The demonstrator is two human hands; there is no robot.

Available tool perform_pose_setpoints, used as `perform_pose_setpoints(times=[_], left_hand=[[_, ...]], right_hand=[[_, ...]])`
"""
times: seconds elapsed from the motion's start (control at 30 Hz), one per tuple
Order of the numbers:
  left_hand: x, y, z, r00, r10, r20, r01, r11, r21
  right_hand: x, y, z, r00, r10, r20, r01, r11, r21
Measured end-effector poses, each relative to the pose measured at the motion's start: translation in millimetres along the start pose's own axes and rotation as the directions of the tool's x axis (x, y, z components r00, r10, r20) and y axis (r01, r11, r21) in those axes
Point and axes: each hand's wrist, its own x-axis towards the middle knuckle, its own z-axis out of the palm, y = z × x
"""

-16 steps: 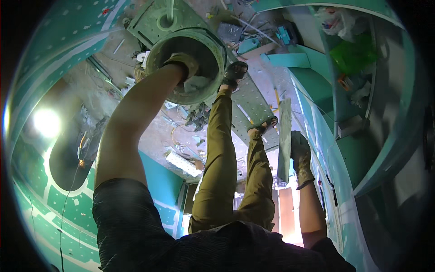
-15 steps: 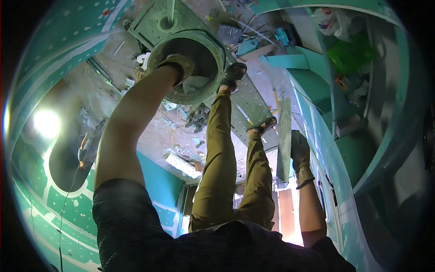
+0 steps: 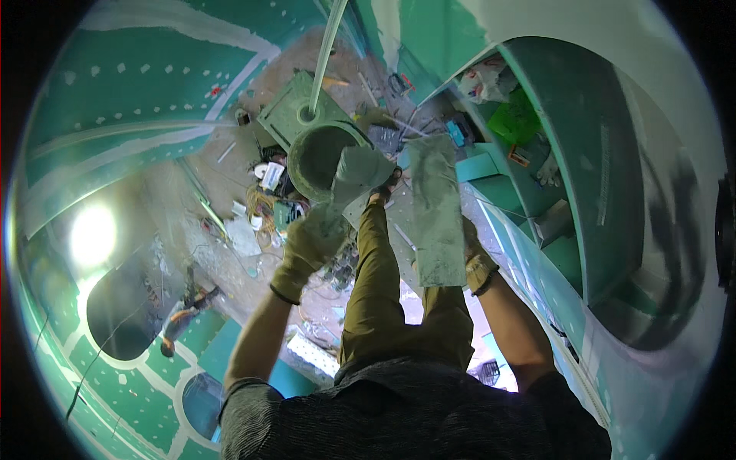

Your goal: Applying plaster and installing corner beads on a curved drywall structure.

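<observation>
In a tan work glove, my left hand [image 3: 305, 249] is closed round the handle end of a trowel [image 3: 359, 170], its broad blade smeared with grey compound. The blade is raised over the right side of a round bucket [image 3: 294, 165] whose inside is coated with the same grey. My right hand [image 3: 478, 264], also gloved, grips a long rectangular plastering trowel [image 3: 437, 211] at its right edge. Grey compound covers the face turned up to me. The two tools are apart, side by side in front of my legs. Both handles are mostly hidden.
The bucket stands by a perforated green platform [image 3: 280, 119] with a pale pole [image 3: 326, 54]. Cables [image 3: 264, 211] and debris litter the floor below. Curved shelving [image 3: 548, 192] holding bags rises at right. Green patched board walls surround me. Another person [image 3: 184, 314] is far left.
My left hand has come out of the bucket with the compound-laden trowel. My right hand has turned the rectangular trowel from edge-on to face-up and brought it inward. The view has shifted.
</observation>
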Motion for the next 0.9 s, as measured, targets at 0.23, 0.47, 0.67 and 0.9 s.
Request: perform_pose_setpoints(times=[0.23,0.47,0.67,0.9], left_hand=[[-30,139,-6,0.699,0.555,-0.45,-0.464,0.832,0.305],[-54,202,-55,0.502,0.846,-0.181,-0.639,0.504,0.58],[-72,254,-75,0.405,0.914,-0.016,-0.67,0.308,0.676],[-72,290,-78,0.489,0.864,0.12,-0.652,0.27,0.708]], right_hand=[[-62,51,97,0.905,0.097,0.413,-0.109,0.994,0.006],[-168,77,185,0.792,0.091,0.604,-0.082,0.996,-0.042],[-244,96,202,0.734,0.034,0.679,-0.023,0.999,-0.026],[-290,92,169,0.74,-0.052,0.671,-0.08,0.983,0.165]])
